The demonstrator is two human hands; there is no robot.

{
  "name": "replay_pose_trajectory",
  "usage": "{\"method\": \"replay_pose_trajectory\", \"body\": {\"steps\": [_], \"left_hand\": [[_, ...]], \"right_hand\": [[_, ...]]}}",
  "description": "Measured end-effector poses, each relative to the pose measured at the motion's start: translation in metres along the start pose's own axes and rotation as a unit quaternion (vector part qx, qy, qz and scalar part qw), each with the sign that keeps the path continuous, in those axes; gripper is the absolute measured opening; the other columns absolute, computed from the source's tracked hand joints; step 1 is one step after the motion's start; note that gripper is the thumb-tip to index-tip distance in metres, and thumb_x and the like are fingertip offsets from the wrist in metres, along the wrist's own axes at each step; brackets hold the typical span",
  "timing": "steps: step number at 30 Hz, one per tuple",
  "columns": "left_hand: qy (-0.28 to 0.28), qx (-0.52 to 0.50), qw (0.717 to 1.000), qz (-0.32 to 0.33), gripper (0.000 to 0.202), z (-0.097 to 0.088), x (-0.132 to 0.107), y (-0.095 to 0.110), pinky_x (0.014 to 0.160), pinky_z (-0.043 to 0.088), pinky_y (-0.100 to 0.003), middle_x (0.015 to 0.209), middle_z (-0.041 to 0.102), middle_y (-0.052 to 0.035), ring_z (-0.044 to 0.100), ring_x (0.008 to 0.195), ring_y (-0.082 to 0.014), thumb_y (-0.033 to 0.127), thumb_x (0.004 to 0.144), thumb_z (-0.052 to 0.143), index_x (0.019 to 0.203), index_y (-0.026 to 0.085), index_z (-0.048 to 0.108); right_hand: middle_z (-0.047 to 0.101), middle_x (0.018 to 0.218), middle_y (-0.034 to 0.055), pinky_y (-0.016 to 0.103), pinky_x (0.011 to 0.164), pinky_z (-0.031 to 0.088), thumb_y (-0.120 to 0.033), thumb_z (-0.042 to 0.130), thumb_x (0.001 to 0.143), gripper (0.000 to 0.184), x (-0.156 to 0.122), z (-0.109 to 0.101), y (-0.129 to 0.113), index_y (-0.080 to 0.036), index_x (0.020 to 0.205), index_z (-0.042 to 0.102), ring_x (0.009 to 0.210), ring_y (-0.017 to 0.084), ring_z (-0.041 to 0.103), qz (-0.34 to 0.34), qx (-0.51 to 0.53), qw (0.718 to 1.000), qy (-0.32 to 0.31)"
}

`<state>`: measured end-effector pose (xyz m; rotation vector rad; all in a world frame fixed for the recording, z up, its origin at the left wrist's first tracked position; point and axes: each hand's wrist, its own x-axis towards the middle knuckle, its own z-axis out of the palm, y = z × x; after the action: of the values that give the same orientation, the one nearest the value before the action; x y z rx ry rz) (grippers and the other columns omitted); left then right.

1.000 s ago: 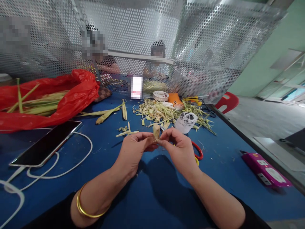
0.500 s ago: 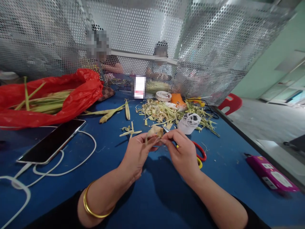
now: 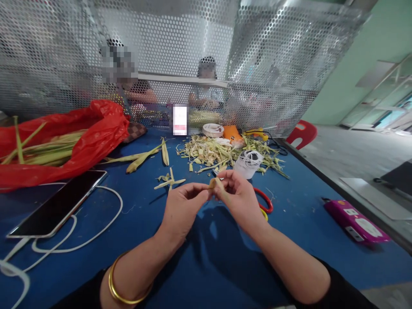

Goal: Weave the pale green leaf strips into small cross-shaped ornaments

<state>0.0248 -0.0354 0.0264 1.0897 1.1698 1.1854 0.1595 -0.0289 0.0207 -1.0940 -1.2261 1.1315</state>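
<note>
My left hand (image 3: 182, 208) and my right hand (image 3: 238, 198) meet above the blue table (image 3: 206, 257). Both pinch a small folded piece of pale leaf (image 3: 213, 183) between thumbs and fingertips. The leaf piece is rolled tight and only its end shows. A gold bangle (image 3: 120, 287) circles my left wrist. Red-handled scissors (image 3: 265, 202) lie on the table just behind my right hand. A white spool of thread (image 3: 247, 163) stands a little beyond the hands.
A heap of leaf trimmings (image 3: 219, 152) lies mid-table. A red plastic bag (image 3: 74, 137) with long green leaves sits at left. A phone (image 3: 56, 208) on a white cable (image 3: 96, 234) lies front left, a pink device (image 3: 352, 221) at right. People sit behind a perforated metal screen (image 3: 193, 56).
The leaf piece has been folded smaller between my fingertips; a second ago it stood up taller. Both hands stay together at the same spot. The camera has shifted slightly.
</note>
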Motion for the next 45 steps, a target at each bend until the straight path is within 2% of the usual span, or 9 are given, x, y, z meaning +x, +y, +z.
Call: {"method": "replay_pose_trajectory", "body": {"steps": [5,7,10,13,17,28,34,40,45], "left_hand": [[-0.016,-0.044,0.998,-0.046,0.020,0.000,0.001,0.000,0.070,0.047,-0.025,0.067,0.070,-0.0031,0.062,0.066,-0.0144,0.034,0.066,0.074,0.073,0.015,0.074],[-0.016,-0.081,0.995,-0.056,0.022,-0.001,0.001,-0.002,0.072,0.048,-0.025,0.069,0.070,-0.0035,0.062,0.068,-0.0148,0.034,0.065,0.074,0.074,0.014,0.073],[-0.003,-0.120,0.989,-0.082,0.019,-0.002,0.001,-0.005,0.070,0.048,-0.025,0.071,0.070,-0.0046,0.063,0.069,-0.0147,0.029,0.066,0.073,0.075,0.013,0.071],[0.002,-0.145,0.984,-0.104,0.017,-0.003,0.000,-0.006,0.068,0.048,-0.024,0.073,0.071,-0.0055,0.063,0.069,-0.0141,0.027,0.067,0.072,0.076,0.013,0.071],[0.006,-0.180,0.975,-0.132,0.018,-0.004,0.000,-0.005,0.071,0.049,-0.026,0.076,0.071,-0.0067,0.065,0.071,-0.0154,0.027,0.066,0.074,0.076,0.012,0.071],[-0.026,-0.184,0.974,-0.132,0.014,-0.004,0.000,-0.004,0.071,0.048,-0.023,0.074,0.069,-0.0040,0.063,0.073,-0.0134,0.027,0.068,0.071,0.074,0.014,0.069],[-0.024,-0.168,0.981,-0.099,0.013,-0.002,-0.002,-0.001,0.069,0.047,-0.024,0.071,0.066,-0.0021,0.060,0.072,-0.0140,0.025,0.067,0.071,0.073,0.015,0.067],[-0.017,-0.163,0.985,-0.059,0.023,-0.002,-0.002,-0.002,0.072,0.047,-0.026,0.075,0.066,-0.0033,0.057,0.071,-0.0141,0.029,0.061,0.077,0.075,0.014,0.068],[-0.001,-0.146,0.988,-0.051,0.026,-0.003,-0.002,-0.002,0.071,0.046,-0.024,0.072,0.063,-0.0005,0.056,0.071,-0.0132,0.031,0.059,0.079,0.075,0.014,0.067]], "right_hand": [[0.056,0.056,-0.0075,0.024,0.054,0.043,-0.020,0.069,0.065,0.027,0.002,-0.002,-0.004,-0.020,0.084,0.050,0.050,0.010,0.052,0.040,0.031,0.999,-0.001],[0.054,0.056,-0.0070,0.023,0.054,0.043,-0.020,0.068,0.068,0.019,0.002,-0.002,-0.003,-0.020,0.077,0.051,0.050,0.010,0.051,0.022,0.001,1.000,-0.003],[0.054,0.063,-0.0033,0.025,0.058,0.043,-0.018,0.063,0.075,0.009,0.000,-0.002,-0.001,-0.020,0.071,0.056,0.059,0.012,0.051,-0.111,-0.131,0.985,0.010],[0.056,0.078,0.0005,0.026,0.067,0.045,-0.014,0.061,0.080,0.008,-0.003,-0.003,0.001,-0.021,0.076,0.062,0.073,0.014,0.054,-0.263,-0.250,0.932,-0.001],[0.057,0.082,0.0014,0.026,0.070,0.045,-0.011,0.059,0.083,0.011,-0.004,-0.004,0.004,-0.022,0.082,0.063,0.077,0.015,0.056,-0.314,-0.296,0.902,-0.008],[0.060,0.082,0.0032,0.030,0.072,0.045,-0.014,0.056,0.087,0.010,-0.003,-0.006,0.007,-0.021,0.083,0.062,0.080,0.017,0.057,-0.324,-0.326,0.888,0.000],[0.060,0.080,0.0015,0.028,0.070,0.045,-0.014,0.056,0.086,0.011,-0.003,-0.004,0.005,-0.021,0.079,0.059,0.077,0.016,0.057,-0.283,-0.295,0.912,-0.014],[0.058,0.077,0.0002,0.026,0.066,0.043,-0.014,0.056,0.086,0.012,-0.004,-0.004,0.002,-0.020,0.075,0.058,0.072,0.014,0.055,-0.249,-0.269,0.930,-0.030],[0.057,0.070,-0.0013,0.025,0.062,0.042,-0.018,0.060,0.081,0.010,-0.004,-0.002,0.004,-0.020,0.072,0.058,0.065,0.013,0.052,-0.177,-0.232,0.956,-0.022]]}}
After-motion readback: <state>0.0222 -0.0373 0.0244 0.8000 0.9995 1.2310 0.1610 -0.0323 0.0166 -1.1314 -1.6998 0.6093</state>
